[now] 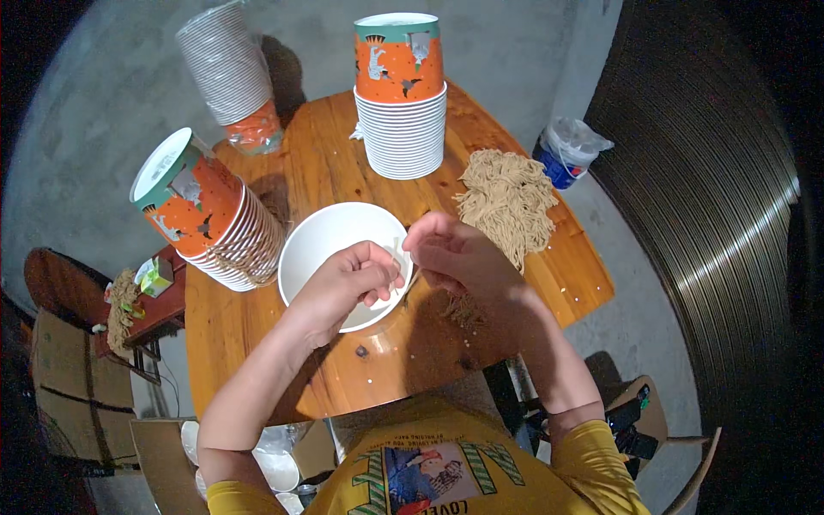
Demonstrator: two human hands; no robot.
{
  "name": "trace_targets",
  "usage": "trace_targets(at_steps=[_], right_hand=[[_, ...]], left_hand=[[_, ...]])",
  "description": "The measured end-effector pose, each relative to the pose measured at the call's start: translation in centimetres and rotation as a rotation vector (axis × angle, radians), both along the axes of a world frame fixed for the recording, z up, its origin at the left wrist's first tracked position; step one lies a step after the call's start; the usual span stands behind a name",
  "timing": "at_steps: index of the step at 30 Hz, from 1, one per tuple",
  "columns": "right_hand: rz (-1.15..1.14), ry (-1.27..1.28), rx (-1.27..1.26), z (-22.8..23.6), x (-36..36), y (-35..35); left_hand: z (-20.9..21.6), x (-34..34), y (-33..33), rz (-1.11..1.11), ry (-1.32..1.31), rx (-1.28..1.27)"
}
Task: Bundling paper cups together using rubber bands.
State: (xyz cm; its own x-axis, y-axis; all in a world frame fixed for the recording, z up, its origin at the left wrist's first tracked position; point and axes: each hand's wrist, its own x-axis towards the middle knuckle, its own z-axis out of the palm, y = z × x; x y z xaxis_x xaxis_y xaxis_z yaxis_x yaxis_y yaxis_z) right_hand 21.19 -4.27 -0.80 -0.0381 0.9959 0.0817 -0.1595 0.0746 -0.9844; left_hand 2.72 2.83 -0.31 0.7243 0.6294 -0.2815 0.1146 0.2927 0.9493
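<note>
Over the right rim of a white paper bowl [311,245], my two hands work close together with a small gap between them. My left hand [348,283] is closed, its thumb pressed to the curled fingers. My right hand [455,253] is also closed, with the fingers bent toward the thumb. A thin pale strand shows faintly at the fingertips, too small to name. Under my right hand lies a small bunch of brown cord pieces [463,311]. Beyond it spreads a heap of tan cords [506,202].
Stacked orange-patterned paper buckets stand at the back [400,129] and left [215,215], tan cord beside the left stack. A plastic-wrapped stack [225,64] leans behind. Right of the wooden table [558,287] is a lined blue bin [566,154]; cardboard boxes [77,369] are lower left.
</note>
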Motion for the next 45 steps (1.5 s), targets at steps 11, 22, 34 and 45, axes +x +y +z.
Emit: trace_targets(at_steps=[11,22,34,45], right_hand=[[0.012,-0.001,-0.069,0.3,0.5,1.0],[-0.296,-0.521,0.229,-2.5,0.1,-1.5],[-0.311,-0.530,0.230,-1.4,-3.2,-3.5],[-0.278,-0.611,0.488,-4.1,-1.9,-2.8]], left_hand=[[0.4,0.2,-0.5,-0.104,0.114,0.120],[0.5,0.3,-0.5,-0.090,0.125,0.076],[0.6,0.5,-0.3,-0.089,0.091,-0.038],[0.1,0.1,0.3,-0.058,0.037,-0.059]])
